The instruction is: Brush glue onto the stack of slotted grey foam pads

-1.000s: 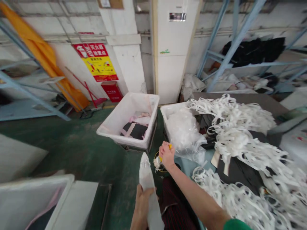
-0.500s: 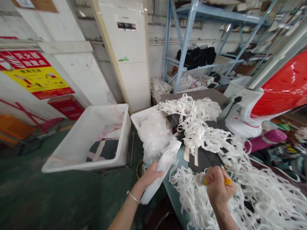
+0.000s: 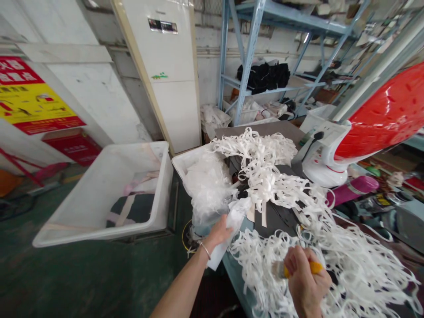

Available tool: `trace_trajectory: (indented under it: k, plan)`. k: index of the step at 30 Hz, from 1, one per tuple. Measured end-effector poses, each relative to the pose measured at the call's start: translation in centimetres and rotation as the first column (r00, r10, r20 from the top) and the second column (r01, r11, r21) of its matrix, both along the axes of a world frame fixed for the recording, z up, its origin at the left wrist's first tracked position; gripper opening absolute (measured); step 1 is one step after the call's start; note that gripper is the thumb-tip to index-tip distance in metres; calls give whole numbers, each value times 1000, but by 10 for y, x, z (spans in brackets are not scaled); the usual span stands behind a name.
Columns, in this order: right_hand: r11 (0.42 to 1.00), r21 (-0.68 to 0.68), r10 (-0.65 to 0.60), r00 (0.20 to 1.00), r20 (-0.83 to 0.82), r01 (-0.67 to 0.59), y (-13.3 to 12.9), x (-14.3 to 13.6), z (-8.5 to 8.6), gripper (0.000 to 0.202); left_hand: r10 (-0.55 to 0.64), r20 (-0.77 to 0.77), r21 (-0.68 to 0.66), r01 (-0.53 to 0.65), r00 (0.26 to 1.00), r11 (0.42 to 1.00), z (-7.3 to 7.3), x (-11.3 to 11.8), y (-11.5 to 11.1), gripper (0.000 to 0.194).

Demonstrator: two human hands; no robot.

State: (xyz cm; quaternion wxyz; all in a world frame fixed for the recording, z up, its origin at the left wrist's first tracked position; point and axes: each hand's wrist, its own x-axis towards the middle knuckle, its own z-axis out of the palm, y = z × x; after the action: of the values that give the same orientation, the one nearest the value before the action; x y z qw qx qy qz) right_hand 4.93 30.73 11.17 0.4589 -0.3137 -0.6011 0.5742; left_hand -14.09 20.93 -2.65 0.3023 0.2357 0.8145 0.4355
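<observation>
My left hand (image 3: 217, 232) grips a long white flat piece (image 3: 232, 225), tilted up toward the table edge beside a bunched clear plastic bag (image 3: 207, 187). My right hand (image 3: 306, 282) is closed around a brush with a yellow handle (image 3: 314, 267), bristles pointing left, low over the heap of white strips (image 3: 298, 221) that covers the table. Dark sheets (image 3: 274, 218) lie under the strips.
A large white bin (image 3: 99, 198) with dark and pink pieces stands on the green floor at left. A second white bin (image 3: 188, 160) sits behind the bag. A red and white fan (image 3: 374, 123) stands at right, blue shelving (image 3: 248, 57) behind.
The view swung right from the floor and bins to the table. My left hand carried the white piece up to the table edge; my right hand moved the brush rightward over the strips.
</observation>
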Motion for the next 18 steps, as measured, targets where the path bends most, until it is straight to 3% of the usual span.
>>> trace_trajectory:
  k: [5, 9, 11, 14, 16, 18]
  plan:
    - [980, -172, 71, 981, -178, -103, -7, -22, 14, 38, 42, -58, -98, -47, 997, 994, 5, 4, 0, 49]
    - [886, -409, 77, 938, -338, -220, 1, -40, 21, 22, 150, -125, -69, -160, 981, 985, 14, 11, -10, 46]
    - [798, -527, 79, 916, -392, -294, 5, -50, 20, 21, 217, -151, -26, -223, 965, 975, 21, 11, -23, 40]
    - [583, -659, 163, 863, -478, -475, 3, -70, 13, 25, 329, -161, 25, -329, 930, 944, 34, 8, -50, 28]
    - [441, -706, 257, 831, -493, -555, -11, -85, 6, 30, 399, -145, 53, -395, 906, 917, 40, 7, -73, 27]
    - [338, -735, 361, 803, -475, -587, -33, -102, -2, 34, 458, -123, 92, -450, 880, 888, 44, 11, -101, 28]
